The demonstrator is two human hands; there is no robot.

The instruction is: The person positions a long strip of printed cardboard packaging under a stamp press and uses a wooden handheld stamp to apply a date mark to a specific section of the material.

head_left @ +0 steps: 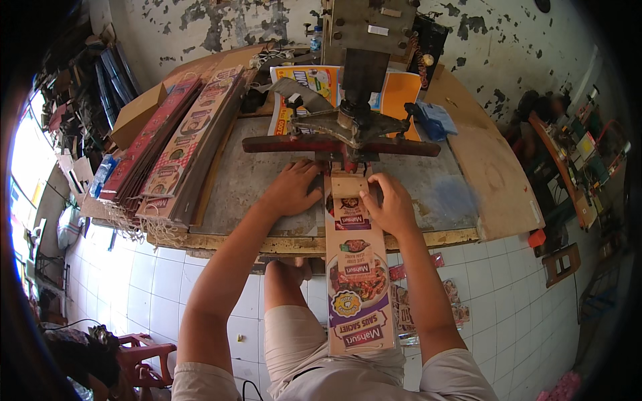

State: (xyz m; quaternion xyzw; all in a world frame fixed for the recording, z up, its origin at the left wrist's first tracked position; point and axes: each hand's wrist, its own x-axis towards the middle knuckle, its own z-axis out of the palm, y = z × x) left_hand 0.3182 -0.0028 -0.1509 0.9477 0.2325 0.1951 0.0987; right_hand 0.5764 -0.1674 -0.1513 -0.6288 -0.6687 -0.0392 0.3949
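A long printed cardboard strip [358, 281] runs from my lap up onto the worktable [254, 180], its far end under the red bar of a metal press [351, 130]. My left hand [292, 189] lies flat on the table with its fingers against the strip's left edge near the press. My right hand [390, 202] pinches the strip's right edge and top, just below the red bar. Both hands hold the strip steady.
Stacks of the same long printed strips [184, 144] lie on the table's left side, beside a brown cardboard box [137, 113]. Printed sheets [314, 83] and a blue object [435, 120] sit behind the press. A wooden board [495, 180] lies on the right. Red plastic chair [144, 357] at lower left.
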